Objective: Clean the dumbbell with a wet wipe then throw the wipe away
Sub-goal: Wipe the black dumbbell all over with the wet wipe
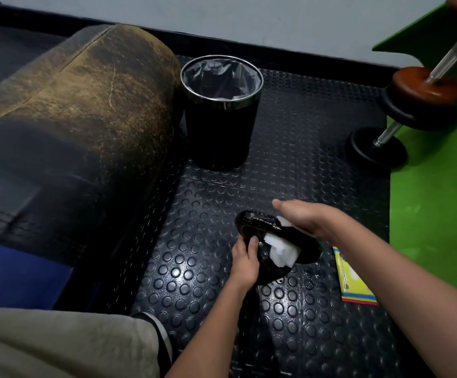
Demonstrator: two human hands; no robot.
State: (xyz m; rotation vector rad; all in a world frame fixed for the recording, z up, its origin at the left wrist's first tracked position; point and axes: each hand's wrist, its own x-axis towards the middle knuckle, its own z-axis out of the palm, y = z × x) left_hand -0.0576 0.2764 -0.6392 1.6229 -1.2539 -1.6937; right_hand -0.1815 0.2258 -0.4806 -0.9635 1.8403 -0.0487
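Black rubber flooring (pixel 290 323) with raised round studs is seen from above, a grey-white wall (pixel 249 17) closing the scene at the far side. Nearest the camera, a knee in light khaki fabric (pixel 58 345) is seen at the lower left. Just beyond it, a black dumbbell (pixel 273 241) is held low over the floor between both hands. The left hand (pixel 245 261) is curled round the dumbbell's near end, with its thumb laid on the black surface. A white wet wipe (pixel 281 251) is draped over the middle of the dumbbell, between its two heads. The right hand (pixel 307 218) is held flat over the far part of the wipe, its fingers straight and together; whether the palm is pressed onto the wipe cannot be told. A yellow packet (pixel 354 282) with coloured edging is seen lying on the floor just right of the dumbbell, partly hidden by the right forearm. A worn brown and black upholstered armrest (pixel 85 105) is seen at the left. Farther off, a black waste bin (pixel 221 132) with a metal rim and a clear liner is stood beside the armrest. At the far right, on a green mat (pixel 440 214), other weights (pixel 412 105) with chrome bars are seen.
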